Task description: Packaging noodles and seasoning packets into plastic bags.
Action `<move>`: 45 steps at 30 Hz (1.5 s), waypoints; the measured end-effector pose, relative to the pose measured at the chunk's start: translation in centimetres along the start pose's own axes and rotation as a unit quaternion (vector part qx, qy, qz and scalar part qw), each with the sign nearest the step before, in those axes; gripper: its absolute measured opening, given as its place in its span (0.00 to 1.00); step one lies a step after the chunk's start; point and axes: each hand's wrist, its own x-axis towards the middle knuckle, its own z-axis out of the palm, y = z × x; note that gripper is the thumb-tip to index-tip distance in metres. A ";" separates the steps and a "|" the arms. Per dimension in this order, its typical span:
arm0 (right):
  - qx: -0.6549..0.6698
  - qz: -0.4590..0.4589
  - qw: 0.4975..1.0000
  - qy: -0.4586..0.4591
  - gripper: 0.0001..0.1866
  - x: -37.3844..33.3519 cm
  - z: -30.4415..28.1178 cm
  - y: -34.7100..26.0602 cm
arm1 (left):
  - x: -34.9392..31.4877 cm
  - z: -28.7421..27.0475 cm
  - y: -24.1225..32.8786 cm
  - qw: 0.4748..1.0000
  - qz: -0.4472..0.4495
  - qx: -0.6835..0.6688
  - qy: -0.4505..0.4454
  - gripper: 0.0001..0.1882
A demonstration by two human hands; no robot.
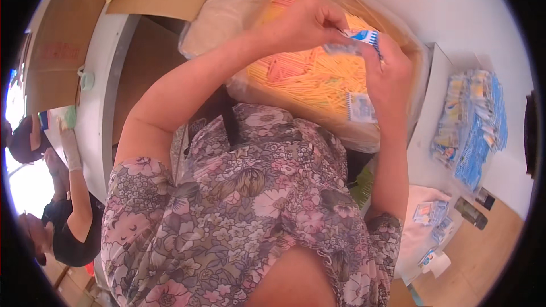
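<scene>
Above a box lined with clear plastic (210,28), I hold a small blue-and-white plastic packet (363,36) between both hands. The fingertips of my left hand (313,23) pinch its left end. My right hand (392,68) is closed on its right end, thumb against the striped edge. Thin yellow, orange and pink sticks (307,77) lie loose in a heap in the box under my hands. Another clear packet with a blue pattern (360,107) rests on the box's near side beside my right wrist.
Many blue-and-white packets (478,128) are piled on the white surface at the right. More packets (435,222) lie nearer, beside a small dark object (470,212). Cardboard boxes (60,51) stand at the left, near a pale green ring (86,79). A gloved co-worker (71,204) works there.
</scene>
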 end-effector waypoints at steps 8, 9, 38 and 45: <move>0.131 0.044 0.966 -0.221 0.08 0.6 7.9 1.3 | -5.4 -6.6 -2.8 0.988 -0.014 -0.007 0.151 0.06; 0.132 0.046 0.964 -0.227 0.08 0.3 8.9 1.5 | -6.2 -7.2 -2.9 0.985 -0.057 0.002 0.160 0.05; -0.421 -0.259 0.753 -0.435 0.26 -1.6 18.4 1.6 | -11.2 -6.2 -2.6 0.969 -0.177 -0.014 0.171 0.03; 0.399 -0.054 0.862 -0.307 0.27 -4.7 25.6 8.9 | -11.0 -6.0 -1.3 0.971 -0.194 -0.001 0.137 0.03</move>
